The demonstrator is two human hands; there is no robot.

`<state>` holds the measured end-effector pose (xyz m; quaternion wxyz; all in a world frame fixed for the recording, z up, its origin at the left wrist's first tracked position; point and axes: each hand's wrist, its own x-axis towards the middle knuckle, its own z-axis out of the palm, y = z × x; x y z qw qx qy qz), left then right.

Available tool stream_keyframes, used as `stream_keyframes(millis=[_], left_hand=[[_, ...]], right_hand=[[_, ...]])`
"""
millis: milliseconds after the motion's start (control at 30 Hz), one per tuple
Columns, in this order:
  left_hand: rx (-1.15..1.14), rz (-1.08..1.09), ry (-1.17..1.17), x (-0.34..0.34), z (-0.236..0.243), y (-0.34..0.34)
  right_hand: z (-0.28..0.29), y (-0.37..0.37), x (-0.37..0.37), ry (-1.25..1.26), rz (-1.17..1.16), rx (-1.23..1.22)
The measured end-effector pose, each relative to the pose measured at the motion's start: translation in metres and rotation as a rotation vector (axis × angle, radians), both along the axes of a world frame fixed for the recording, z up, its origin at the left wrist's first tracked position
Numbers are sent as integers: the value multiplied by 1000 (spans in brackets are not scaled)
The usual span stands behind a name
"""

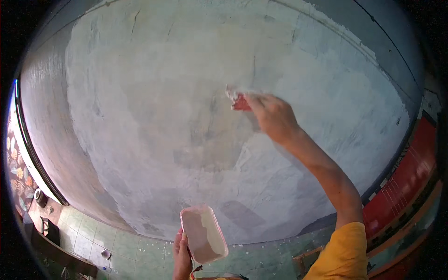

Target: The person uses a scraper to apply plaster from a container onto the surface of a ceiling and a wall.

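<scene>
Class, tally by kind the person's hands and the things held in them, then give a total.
Hands: 2 (left hand, right hand)
Flat red spreader, in the right: 1
Rectangular tub, in the left: 1
Total: 4

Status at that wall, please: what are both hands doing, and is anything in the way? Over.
Right hand gripping red, white-smeared scraper at the wall. Left hand holding rectangular tub lower down. No obstruction visible around the scraper.
</scene>
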<state>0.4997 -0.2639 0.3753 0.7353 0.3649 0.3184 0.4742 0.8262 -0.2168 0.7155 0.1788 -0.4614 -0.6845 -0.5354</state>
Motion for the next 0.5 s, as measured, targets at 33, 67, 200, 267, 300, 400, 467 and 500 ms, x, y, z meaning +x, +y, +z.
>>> stream_keyframes(millis=[33, 67, 200, 267, 300, 400, 467, 500], left_hand=[[-4, 2, 0, -2, 0, -1], [11, -6, -8, -3, 1, -1], [45, -6, -31, -1, -1, -2], [54, -28, -29, 2, -4, -1], [62, -27, -27, -1, -6, -2], [53, -30, -47, -4, -4, -6], [37, 10, -27, -5, -11, -7], [28, 40, -16, -5, -15, -6]], right_hand=[[6, -5, -6, 0, 2, -4], [18, -14, -12, 92, -71, -68], [120, -26, 2, 209, -220, 156], [172, -27, 27, 114, -297, 302], [173, -21, 36, 122, -295, 295], [130, -13, 40, -21, -348, 280], [57, -13, 36, 32, -375, 123], [18, -18, 29, -22, -478, 45]])
